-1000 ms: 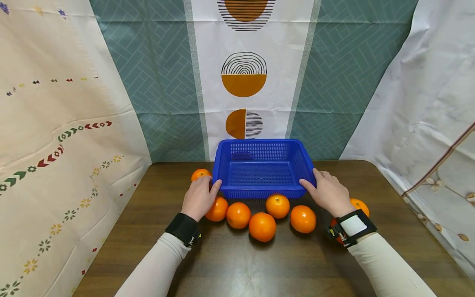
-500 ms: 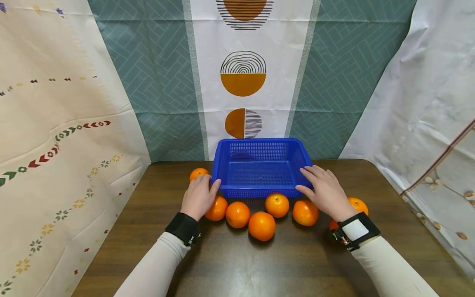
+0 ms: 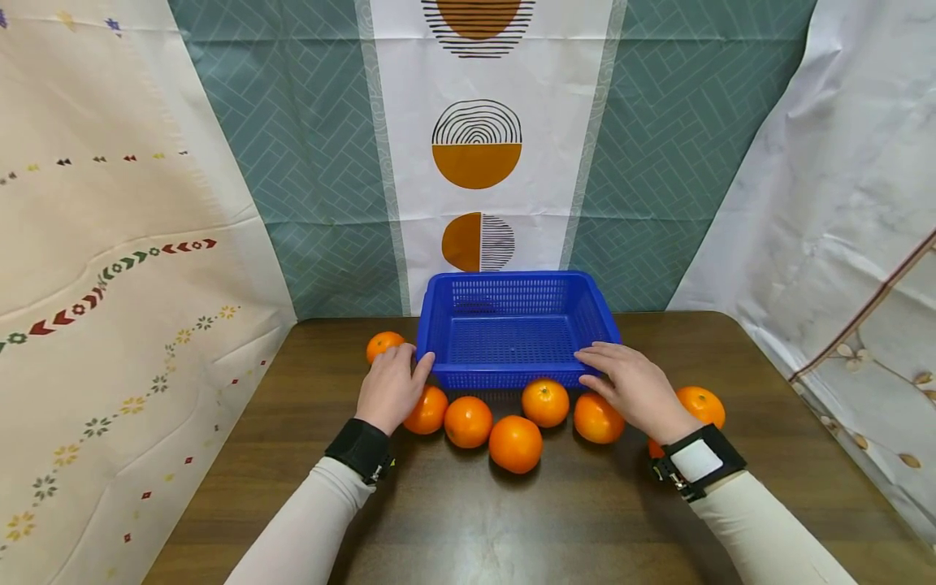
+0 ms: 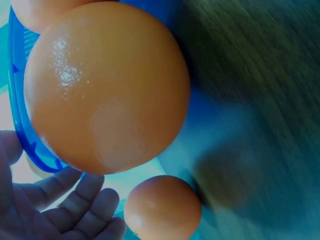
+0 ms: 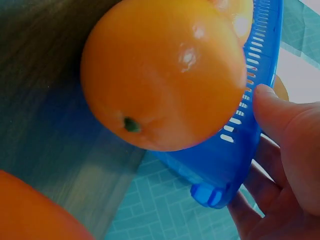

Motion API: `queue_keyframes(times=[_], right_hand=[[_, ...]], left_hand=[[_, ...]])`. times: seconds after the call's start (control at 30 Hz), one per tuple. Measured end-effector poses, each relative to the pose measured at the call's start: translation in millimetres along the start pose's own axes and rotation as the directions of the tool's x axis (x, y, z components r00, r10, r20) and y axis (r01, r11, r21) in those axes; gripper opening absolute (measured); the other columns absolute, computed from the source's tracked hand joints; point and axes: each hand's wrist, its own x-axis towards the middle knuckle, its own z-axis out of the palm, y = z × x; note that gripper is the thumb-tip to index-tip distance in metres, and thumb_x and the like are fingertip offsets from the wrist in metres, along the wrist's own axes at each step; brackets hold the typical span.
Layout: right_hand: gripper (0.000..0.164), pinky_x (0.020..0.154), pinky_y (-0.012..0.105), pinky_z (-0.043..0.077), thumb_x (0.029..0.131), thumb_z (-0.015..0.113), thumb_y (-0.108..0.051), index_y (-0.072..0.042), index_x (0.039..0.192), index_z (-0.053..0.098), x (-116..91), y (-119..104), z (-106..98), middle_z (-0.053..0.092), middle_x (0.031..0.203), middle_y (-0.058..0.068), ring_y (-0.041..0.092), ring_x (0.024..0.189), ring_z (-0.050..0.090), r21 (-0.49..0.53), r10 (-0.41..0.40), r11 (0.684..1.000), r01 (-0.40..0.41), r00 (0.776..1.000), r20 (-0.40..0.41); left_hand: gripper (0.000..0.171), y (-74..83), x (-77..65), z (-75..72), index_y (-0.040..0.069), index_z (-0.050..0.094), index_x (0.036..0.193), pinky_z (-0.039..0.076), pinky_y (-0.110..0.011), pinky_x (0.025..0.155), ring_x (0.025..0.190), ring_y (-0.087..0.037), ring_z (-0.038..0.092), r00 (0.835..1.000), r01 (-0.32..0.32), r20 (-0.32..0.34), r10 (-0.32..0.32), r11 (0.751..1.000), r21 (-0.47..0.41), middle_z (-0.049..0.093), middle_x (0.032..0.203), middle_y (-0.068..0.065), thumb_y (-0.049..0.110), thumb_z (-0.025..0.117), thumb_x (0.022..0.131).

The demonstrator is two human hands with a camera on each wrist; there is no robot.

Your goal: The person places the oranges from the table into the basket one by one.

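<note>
A blue plastic basket (image 3: 512, 333) with slotted walls stands at the table's back. My left hand (image 3: 391, 388) holds its front left corner, with the thumb at the rim and the fingers outside. At the front right corner, the thumb of my right hand (image 3: 634, 386) lies against the outer wall (image 5: 250, 70) while the fingers reach over the rim. Several oranges lie around the basket: one orange (image 3: 384, 344) left of it, others in front, including an orange (image 3: 598, 418) by my right thumb. Another orange (image 3: 700, 405) sits beside the right wrist. Oranges fill much of both wrist views.
The brown wooden table (image 3: 453, 520) extends toward me, with its back edge just behind the basket. A green and white patterned cloth (image 3: 314, 146) hangs behind. Pale cloths hang at the left (image 3: 132, 325) and right (image 3: 863, 203).
My right hand has come off the right rim and shifted left onto the front right corner. The orange beside it has moved slightly back. My left hand stays at its corner.
</note>
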Motion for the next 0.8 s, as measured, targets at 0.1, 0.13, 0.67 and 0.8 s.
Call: queue_keyframes(times=[0.1, 0.13, 0.67, 0.8], right_hand=[[0.04, 0.114, 0.064, 0.05, 0.1, 0.084, -0.019, -0.004, 0.136, 0.077, 0.5, -1.0, 2.2, 0.075, 0.137, 0.018, 0.042, 0.135, 0.066, -0.009, -0.017, 1.0, 0.017, 1.0, -0.022], [0.038, 0.113, 0.064, 0.051, 0.1, 0.084, -0.018, -0.004, 0.135, 0.078, 0.9, -1.4, 2.9, 0.075, 0.135, 0.018, 0.042, 0.132, 0.067, -0.012, -0.024, 1.0, 0.023, 0.999, -0.032], [0.023, 0.093, 0.057, 0.062, 0.098, 0.085, -0.011, -0.006, 0.121, 0.083, 5.0, -7.9, 8.6, 0.081, 0.113, 0.011, 0.035, 0.104, 0.077, -0.061, -0.029, 0.998, 0.021, 0.991, -0.131], [0.021, 0.091, 0.057, 0.063, 0.099, 0.084, -0.011, -0.006, 0.119, 0.083, 5.6, -9.8, 9.0, 0.081, 0.112, 0.01, 0.036, 0.103, 0.077, -0.072, -0.014, 0.997, 0.005, 0.992, -0.126]], left_hand=[[0.057, -0.5, -0.2, 0.8, -0.003, 0.064, 0.14, 0.054, -0.059, 0.108, 0.121, -0.042, 0.061, 1.0, -0.001, -0.003, 0.001, 1.0, 0.0, 0.068, 0.133, -0.025, 0.048, 0.054, 0.116], [0.057, -0.7, -0.3, 1.1, -0.003, 0.065, 0.14, 0.054, -0.059, 0.107, 0.122, -0.042, 0.061, 1.0, -0.002, -0.005, 0.002, 1.0, 0.001, 0.068, 0.133, -0.024, 0.048, 0.054, 0.116], [0.057, -1.6, -0.2, 2.2, -0.003, 0.065, 0.14, 0.055, -0.059, 0.107, 0.122, -0.042, 0.061, 1.0, -0.003, -0.015, 0.003, 1.0, -0.003, 0.069, 0.133, -0.024, 0.048, 0.053, 0.116], [0.057, -0.8, -0.4, 2.0, -0.003, 0.065, 0.14, 0.055, -0.059, 0.106, 0.121, -0.041, 0.061, 1.0, -0.003, -0.013, 0.003, 1.0, 0.002, 0.068, 0.132, -0.024, 0.048, 0.054, 0.116]])
